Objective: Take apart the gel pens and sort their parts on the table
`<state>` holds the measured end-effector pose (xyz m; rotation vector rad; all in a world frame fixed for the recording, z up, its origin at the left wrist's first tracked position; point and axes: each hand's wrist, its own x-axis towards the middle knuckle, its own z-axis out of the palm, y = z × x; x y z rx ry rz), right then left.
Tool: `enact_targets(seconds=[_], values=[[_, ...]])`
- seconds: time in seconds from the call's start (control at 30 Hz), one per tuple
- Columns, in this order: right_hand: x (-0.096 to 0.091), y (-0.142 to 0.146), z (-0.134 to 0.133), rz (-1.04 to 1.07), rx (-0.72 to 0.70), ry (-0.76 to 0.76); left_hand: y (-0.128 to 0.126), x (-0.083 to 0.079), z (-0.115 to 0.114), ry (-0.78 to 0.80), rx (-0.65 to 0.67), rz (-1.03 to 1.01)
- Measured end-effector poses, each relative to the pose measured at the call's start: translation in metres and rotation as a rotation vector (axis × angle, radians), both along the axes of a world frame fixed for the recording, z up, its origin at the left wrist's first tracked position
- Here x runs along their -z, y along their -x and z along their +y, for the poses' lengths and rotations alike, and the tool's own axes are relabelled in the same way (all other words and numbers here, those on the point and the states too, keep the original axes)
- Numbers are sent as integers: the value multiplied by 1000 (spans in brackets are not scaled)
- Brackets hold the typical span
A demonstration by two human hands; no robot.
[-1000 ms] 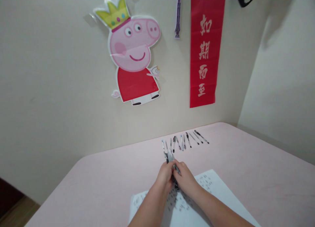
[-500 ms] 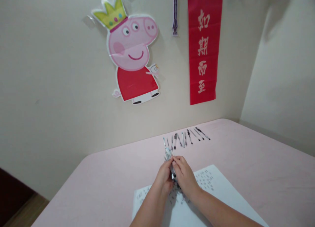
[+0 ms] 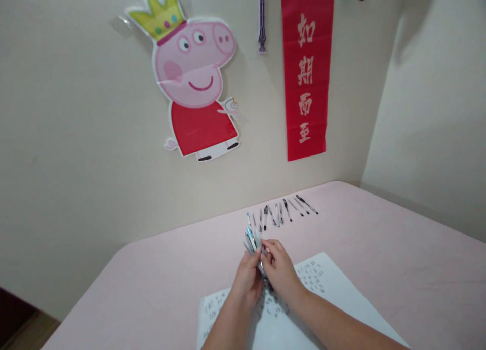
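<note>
A bundle of pens (image 3: 250, 238) is wrapped in the fingers of my left hand (image 3: 247, 279), its upper ends fanning out toward the wall. My right hand (image 3: 281, 270) is closed against the bundle's right side, thumb and fingers pinching at a pen there; its fingertips partly hide what they grip. Darker lower ends of the pens show between both palms. Below the hands lies a white sheet of paper (image 3: 334, 309) with rows of dark handwritten characters, partly covered by my forearms.
Several pens (image 3: 287, 210) lie side by side in a row near the table's back edge. A pink cloth covers the table (image 3: 152, 289). Behind it, a cartoon pig cutout (image 3: 205, 127) and a red banner (image 3: 307, 86) hang on the wall.
The view has shifted slightly to the right. The bundle's upper ends now show more plainly, spread above the left hand, and the right fingers have shifted along the bundle's side.
</note>
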<state>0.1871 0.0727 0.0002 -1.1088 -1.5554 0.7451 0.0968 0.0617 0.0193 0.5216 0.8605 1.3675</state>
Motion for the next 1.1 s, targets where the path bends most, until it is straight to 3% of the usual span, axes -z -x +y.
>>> enact_targets(seconds=[0.3,0.47,0.8,0.93,1.03,1.1], values=[[-8,-1,1,19,-14,-13,3,-3,0,36,-1,-36],[-15,-3,0,45,-26,19,5,-10,0,81,87,-17],[1,1,5,209,-127,65,19,-8,7,179,69,42],[8,-4,11,201,-129,72,68,-20,9,251,65,332],[13,-6,16,208,-133,109,131,-31,5,124,-165,828],[17,-6,18,221,-136,130,177,-34,-2,162,-260,1238]])
